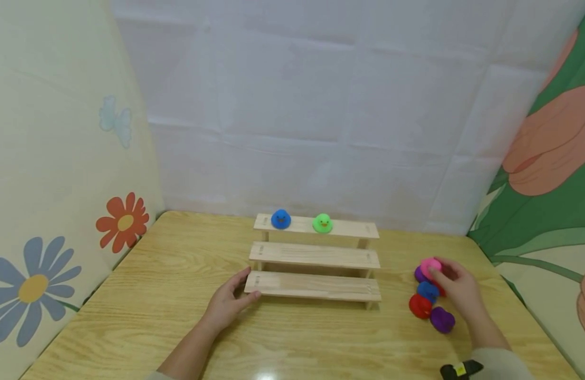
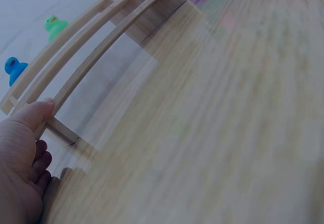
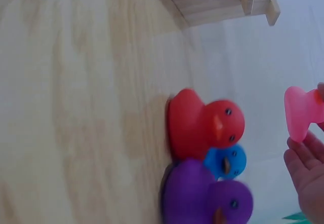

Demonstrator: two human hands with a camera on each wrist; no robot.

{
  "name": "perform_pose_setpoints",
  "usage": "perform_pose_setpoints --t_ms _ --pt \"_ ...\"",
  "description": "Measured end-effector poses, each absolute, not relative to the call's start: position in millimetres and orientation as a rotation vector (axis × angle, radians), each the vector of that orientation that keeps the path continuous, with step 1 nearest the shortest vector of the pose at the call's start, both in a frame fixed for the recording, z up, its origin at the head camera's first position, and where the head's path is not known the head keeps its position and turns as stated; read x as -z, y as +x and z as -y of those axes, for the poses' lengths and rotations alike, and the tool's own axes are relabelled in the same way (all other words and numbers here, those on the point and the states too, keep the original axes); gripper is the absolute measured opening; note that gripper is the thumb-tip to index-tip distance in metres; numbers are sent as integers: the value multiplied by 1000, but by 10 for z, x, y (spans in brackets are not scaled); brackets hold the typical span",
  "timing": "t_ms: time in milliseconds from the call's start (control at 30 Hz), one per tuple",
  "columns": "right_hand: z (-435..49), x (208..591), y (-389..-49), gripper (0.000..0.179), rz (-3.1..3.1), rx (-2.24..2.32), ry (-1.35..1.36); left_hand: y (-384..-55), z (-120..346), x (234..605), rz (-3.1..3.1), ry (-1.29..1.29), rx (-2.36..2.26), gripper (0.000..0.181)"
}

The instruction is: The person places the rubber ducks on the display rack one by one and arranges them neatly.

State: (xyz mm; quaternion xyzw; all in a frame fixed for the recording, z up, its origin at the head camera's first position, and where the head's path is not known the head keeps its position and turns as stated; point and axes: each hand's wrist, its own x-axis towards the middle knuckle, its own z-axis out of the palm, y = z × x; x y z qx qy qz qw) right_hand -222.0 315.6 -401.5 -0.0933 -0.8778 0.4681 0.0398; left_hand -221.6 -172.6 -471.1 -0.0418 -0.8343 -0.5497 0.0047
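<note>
Clock centred on wooden rack [image 1: 316,255], head view. Left hand [image 1: 227,306] at 8 o'clock: partly closed, thumb over bottom tier's end, fingers curled, gripping it. Right hand [image 1: 460,290] near 3:30: partly closed, pinching pink duck [image 1: 430,267] at 3; right wrist view shows that raised off table [image 1: 297,343]. Around it at 3–4: purple duck [image 1: 419,274] and red duck [image 1: 441,290], both partly hidden; blue duck [image 1: 426,291], front red duck [image 1: 419,306], front purple duck [image 1: 442,320]. Top tier: upper blue duck [image 1: 280,219] at 11, green duck [image 1: 323,224] at 12, apart.
</note>
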Motion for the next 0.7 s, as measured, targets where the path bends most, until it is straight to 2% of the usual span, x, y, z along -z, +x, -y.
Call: perform_pose_setpoints --t_ms 700 --pt "-2633 3718 -2580 55 2615 -1458 -43 -2203 1725 4696 2615 -135 1713 76"
